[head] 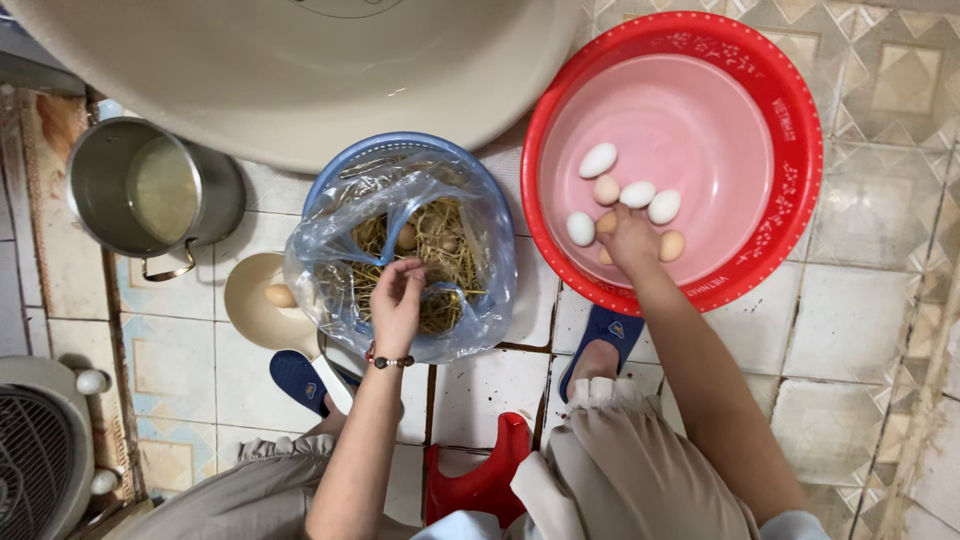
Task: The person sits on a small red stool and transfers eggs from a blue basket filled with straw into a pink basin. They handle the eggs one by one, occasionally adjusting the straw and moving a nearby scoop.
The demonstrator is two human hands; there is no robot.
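My left hand [397, 300] pinches straw [445, 262] at frame centre; my right hand [630, 238], grip closed on a brown egg [606, 223], sits in the red basin [790, 190].

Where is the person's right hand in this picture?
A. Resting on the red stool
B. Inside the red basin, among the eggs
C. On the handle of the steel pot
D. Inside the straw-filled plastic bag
B: the right hand reaches into the red basin, its fingers among the white and brown eggs, while the left hand is at the straw-filled plastic bag in the blue basket.
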